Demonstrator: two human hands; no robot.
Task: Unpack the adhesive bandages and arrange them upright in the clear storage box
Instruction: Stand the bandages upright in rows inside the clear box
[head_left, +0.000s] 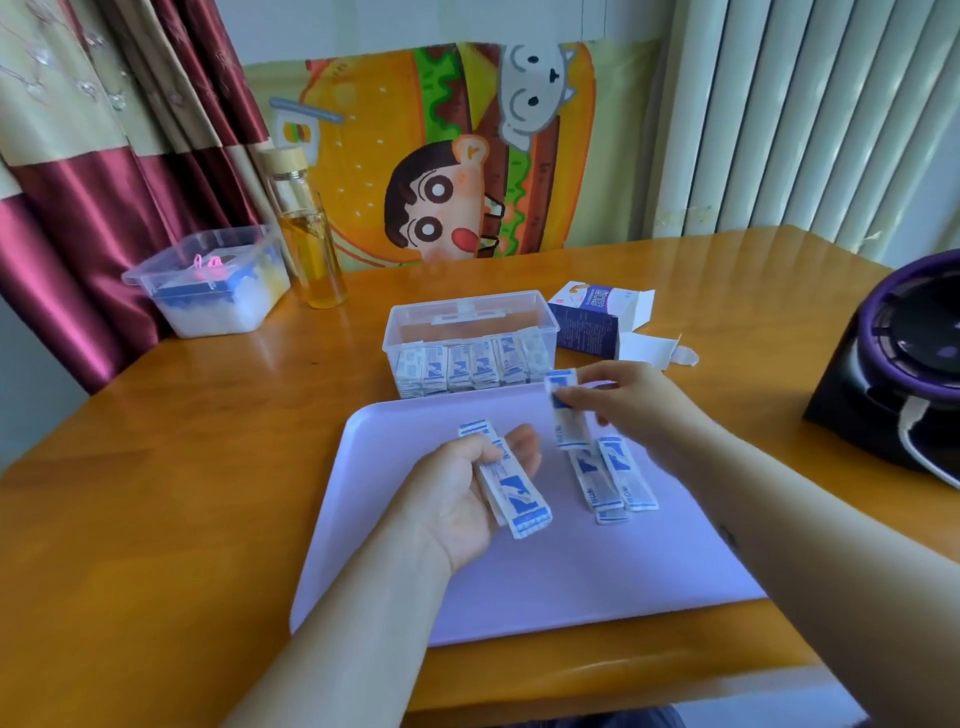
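Wooden table (182, 493) — lilac tray (545, 587), clear box (514, 317) — curtains (104, 156) behind.

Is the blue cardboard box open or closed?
Open. The blue cardboard box lies on its side on the table, with its white end flaps folded outward.

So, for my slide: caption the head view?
Left hand and right hand hold bandages over the tray, clear box partly filled.
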